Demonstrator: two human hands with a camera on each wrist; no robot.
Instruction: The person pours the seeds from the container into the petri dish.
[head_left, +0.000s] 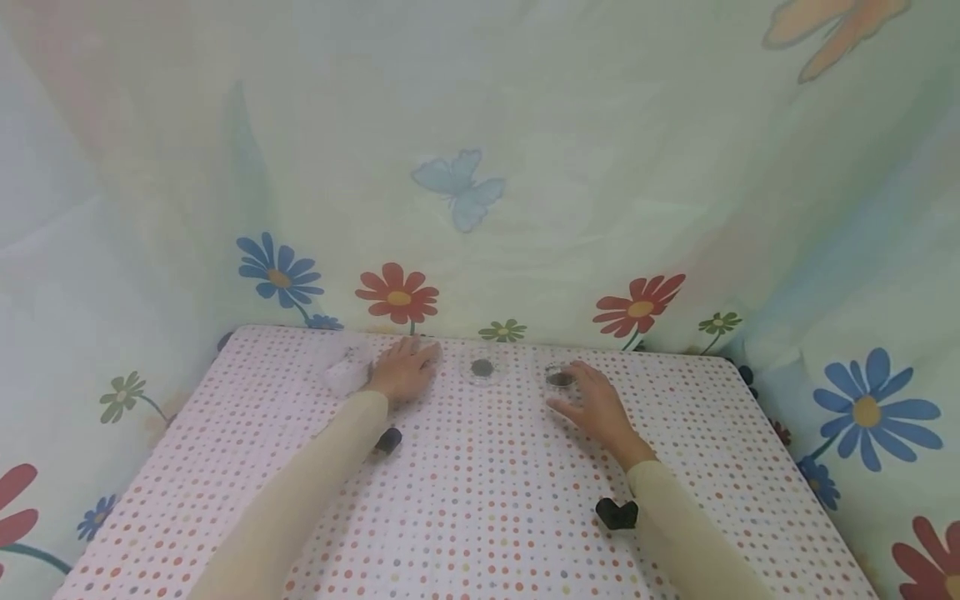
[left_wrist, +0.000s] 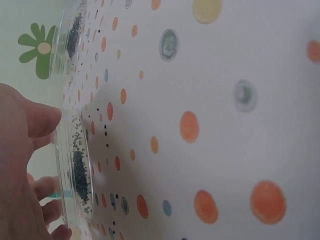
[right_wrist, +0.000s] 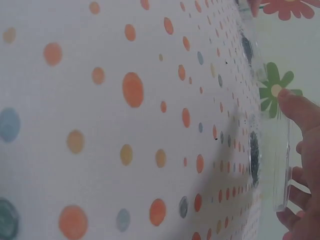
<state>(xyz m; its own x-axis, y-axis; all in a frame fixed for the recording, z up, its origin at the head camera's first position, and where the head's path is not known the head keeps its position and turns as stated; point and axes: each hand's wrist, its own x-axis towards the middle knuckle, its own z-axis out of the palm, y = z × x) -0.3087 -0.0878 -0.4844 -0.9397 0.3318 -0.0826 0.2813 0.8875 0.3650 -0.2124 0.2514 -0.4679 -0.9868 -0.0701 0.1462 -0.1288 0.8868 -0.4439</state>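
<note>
My left hand [head_left: 405, 371] is over the left petri dish, thumb on one side of its clear rim and fingers on the other. In the left wrist view the clear lid [left_wrist: 64, 172] sits close over a base with dark granules [left_wrist: 80, 175]. My right hand [head_left: 596, 404] pinches a clear round lid [right_wrist: 282, 167] by its edge between thumb and fingers. Apart from that lid, just beneath it, lies a petri dish with dark granules [right_wrist: 255, 160]. Between the two hands stands another petri dish [head_left: 482, 368] with a dark patch of granules in its middle.
Crumpled clear plastic [head_left: 348, 372] lies left of my left hand. A few dark loose grains [left_wrist: 106, 127] are scattered on the dotted tablecloth [head_left: 480, 500]. Behind the table's far edge hangs a flowered curtain [head_left: 525, 250], close past the dishes.
</note>
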